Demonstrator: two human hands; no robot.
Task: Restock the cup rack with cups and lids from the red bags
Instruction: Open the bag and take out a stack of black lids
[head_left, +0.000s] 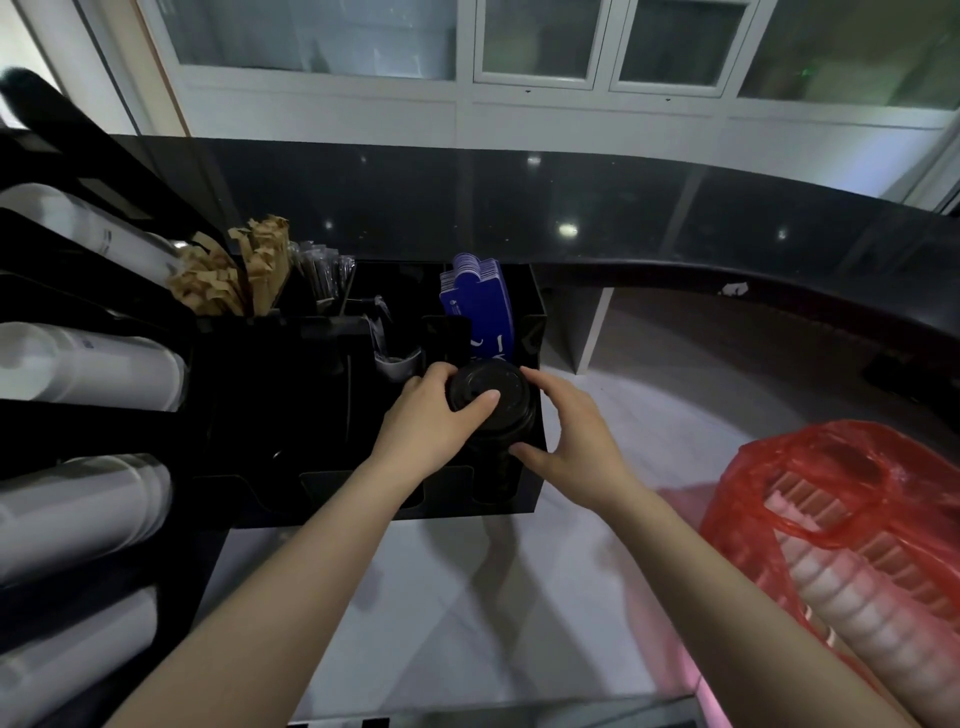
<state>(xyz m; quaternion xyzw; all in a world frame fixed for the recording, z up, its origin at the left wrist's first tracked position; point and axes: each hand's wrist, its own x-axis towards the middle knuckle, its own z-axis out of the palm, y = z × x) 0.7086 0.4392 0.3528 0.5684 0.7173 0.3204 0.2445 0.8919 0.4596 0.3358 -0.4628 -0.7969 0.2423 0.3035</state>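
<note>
A stack of black lids stands in the right front slot of the black organiser. My left hand grips the stack from the left, thumb across the top lid. On the stack's right side is my right hand, fingers curled around it and thumb low at the front. A red bag lies at the right, holding stacks of white cups. The black cup rack at the left holds several horizontal tubes of white cups.
Behind the lids stand blue cup sleeves. Brown paper packets and wrapped stirrers fill the organiser's back compartments. A dark raised counter curves across the back. The white worktop lies below my arms.
</note>
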